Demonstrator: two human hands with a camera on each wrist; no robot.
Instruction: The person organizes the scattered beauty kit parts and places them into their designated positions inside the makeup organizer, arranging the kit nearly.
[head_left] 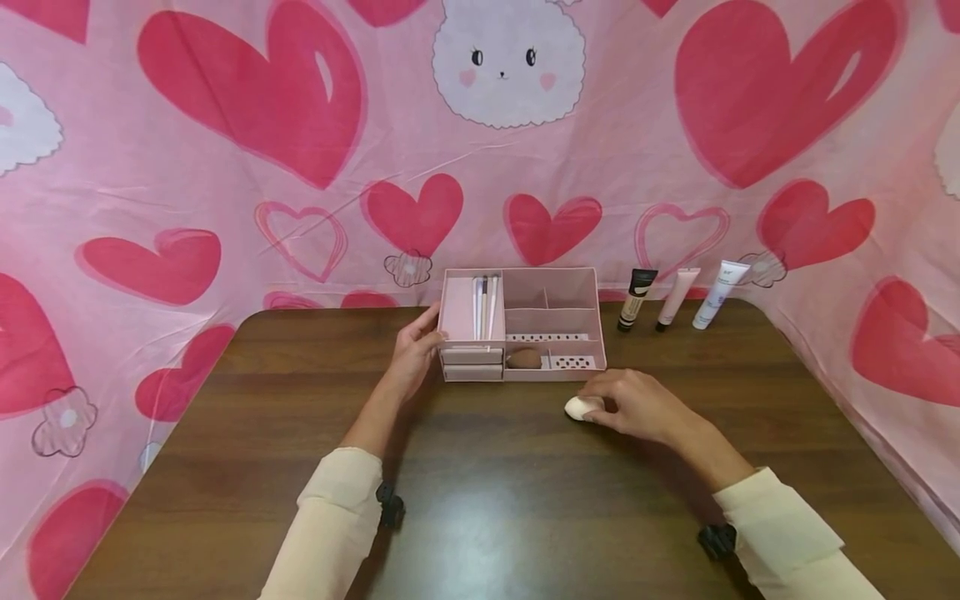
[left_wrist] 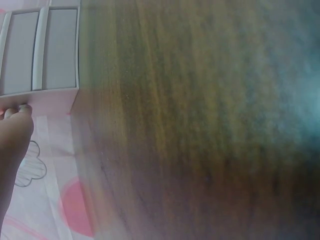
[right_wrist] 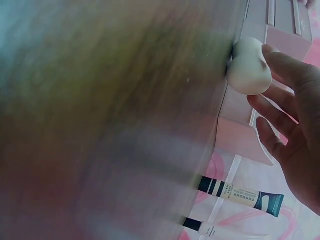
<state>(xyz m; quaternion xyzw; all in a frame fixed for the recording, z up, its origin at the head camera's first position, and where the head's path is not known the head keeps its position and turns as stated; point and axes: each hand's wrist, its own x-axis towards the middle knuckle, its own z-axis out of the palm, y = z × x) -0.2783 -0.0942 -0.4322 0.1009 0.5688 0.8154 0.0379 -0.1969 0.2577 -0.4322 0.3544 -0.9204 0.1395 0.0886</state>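
A pink desk organizer (head_left: pixel 553 375) stands at the back middle of the wooden table. My left hand (head_left: pixel 415 354) rests against its left side, thumb near the front edge; in the left wrist view the fingertips touch the side panel. Just before the organizer's right front corner, my right hand (head_left: pixel 630 402) pinches a white makeup sponge (head_left: pixel 582 407) low over the table. The right wrist view shows this sponge (right_wrist: pixel 249 70) as gourd-shaped, between thumb and fingers. A brown makeup sponge (head_left: pixel 524 358) lies in the organizer's front compartment. Several slim brushes (head_left: pixel 484 308) lie on its left top.
Right of the organizer stand three tubes: a black and beige tube (head_left: pixel 636 300), a pink tube (head_left: pixel 677 299) and a white tube (head_left: pixel 720 295). Two drawers (head_left: pixel 472 372) sit at the organizer's lower left. A pink heart-print cloth (head_left: pixel 480 158) hangs behind the table (head_left: pixel 480 483).
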